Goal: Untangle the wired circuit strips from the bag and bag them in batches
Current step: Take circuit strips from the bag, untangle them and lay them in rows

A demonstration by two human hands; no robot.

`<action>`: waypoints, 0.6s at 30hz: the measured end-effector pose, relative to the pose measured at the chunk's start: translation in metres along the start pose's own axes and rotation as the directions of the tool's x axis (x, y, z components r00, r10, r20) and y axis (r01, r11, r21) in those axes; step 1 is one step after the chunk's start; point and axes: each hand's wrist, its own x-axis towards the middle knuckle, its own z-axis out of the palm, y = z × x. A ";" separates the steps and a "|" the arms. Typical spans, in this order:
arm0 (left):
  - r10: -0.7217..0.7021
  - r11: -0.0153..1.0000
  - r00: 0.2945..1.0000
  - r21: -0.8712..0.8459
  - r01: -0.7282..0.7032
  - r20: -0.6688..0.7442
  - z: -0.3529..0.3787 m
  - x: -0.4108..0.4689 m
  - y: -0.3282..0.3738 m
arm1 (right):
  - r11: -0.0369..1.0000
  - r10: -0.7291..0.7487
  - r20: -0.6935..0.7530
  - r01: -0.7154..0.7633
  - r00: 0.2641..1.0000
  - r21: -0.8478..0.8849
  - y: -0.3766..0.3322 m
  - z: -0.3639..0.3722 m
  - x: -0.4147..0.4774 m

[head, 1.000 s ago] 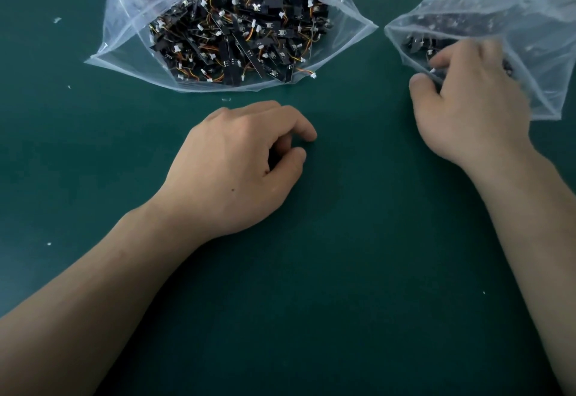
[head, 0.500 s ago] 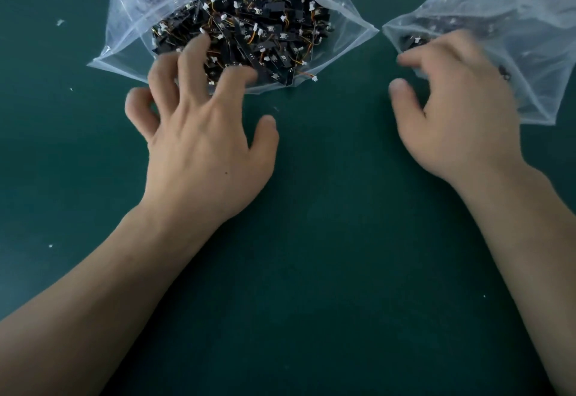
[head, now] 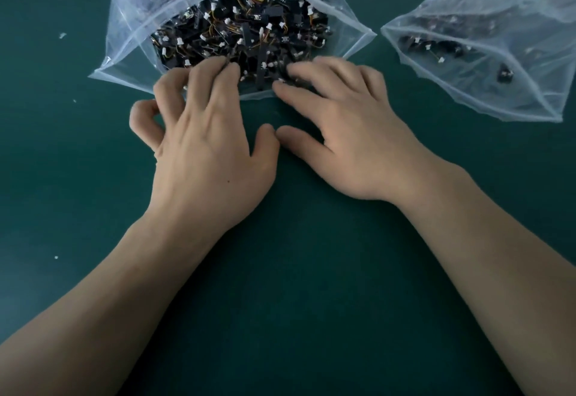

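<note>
Right now both hands are working at the mouth of the big zip bag (head: 124, 37), which is lying open toward the person on the green table mat (head: 296, 271). The tangled circuit strips (head: 243, 34) are sitting just beyond the fingertips, heaped inside that bag and spilling to its near lip. The left hand (head: 202, 152) is hooking its curled fingers down into the left part of the heap, and the right hand (head: 346, 143) is bending its fingers over the strips at the lip's right part. Both thumbs are lying back on the mat, almost touching each other and clear of the pile, so no pinch is showing; whether the hooked fingertips are catching any strip I cannot tell. One long black strip (head: 261, 65) is lying between the two sets of fingers, its long axis running away from the person, equally near either hand. The second bag (head: 514, 90), holding few strips, is waiting to the right, nearer the right hand.
</note>
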 end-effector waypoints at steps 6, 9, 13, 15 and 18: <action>-0.013 0.998 0.985 -0.070 0.001 -0.172 -0.003 -0.005 0.003 | 0.996 0.034 -0.153 -0.020 0.988 0.089 0.002 -0.001 -0.004; 0.004 0.990 0.980 -0.138 -0.032 -0.197 -0.002 -0.011 -0.001 | 0.979 0.078 -0.246 -0.028 0.966 0.202 0.004 -0.001 -0.006; 0.122 0.976 0.984 -0.161 -0.143 -0.133 -0.004 -0.010 -0.003 | 0.961 0.103 -0.240 -0.034 0.965 0.274 0.006 -0.003 -0.006; 0.128 0.974 0.988 -0.177 -0.142 -0.090 -0.005 -0.008 -0.004 | 0.973 0.078 -0.233 -0.023 0.969 0.230 0.005 -0.002 -0.007; 0.149 0.976 0.986 -0.151 -0.159 -0.075 -0.003 -0.009 -0.004 | 0.986 0.044 -0.160 -0.017 0.986 0.167 0.005 0.000 -0.007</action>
